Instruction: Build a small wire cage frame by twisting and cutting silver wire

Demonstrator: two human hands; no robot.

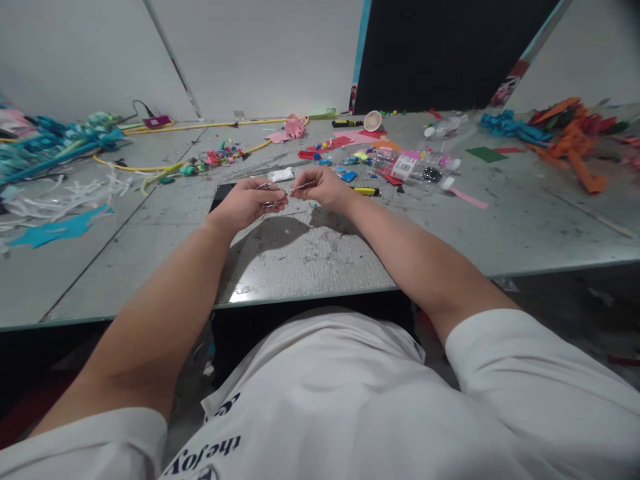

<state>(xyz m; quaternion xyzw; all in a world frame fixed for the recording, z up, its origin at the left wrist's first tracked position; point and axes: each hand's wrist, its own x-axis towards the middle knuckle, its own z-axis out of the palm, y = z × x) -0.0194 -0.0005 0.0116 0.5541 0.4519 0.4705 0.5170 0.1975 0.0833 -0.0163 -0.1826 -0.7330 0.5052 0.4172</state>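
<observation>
Over the middle of the table point(310, 260), my left hand point(250, 202) is closed, its thumb and fingers pinching a thin, shiny wire-like piece point(271, 187). Its exact kind is too small to make out. Close beside it, my right hand point(324, 188) pinches at the same spot with thumb and forefinger; a thin shiny strand point(303, 186) shows at the fingertips. The two sets of fingertips are nearly touching. Just behind them lies a small white packet point(281, 175). A black flat object point(221, 196) is partly hidden by my left hand, and a yellow cutter point(367, 191) lies by my right wrist.
Plastic bottles point(413, 165), red paper scraps point(325, 147) and a beige cup point(373, 121) lie toward the back right. Orange strips point(575, 143) are piled at far right. White strips point(65, 197), blue paper point(60, 229) and a yellow cord point(150, 169) are on the left.
</observation>
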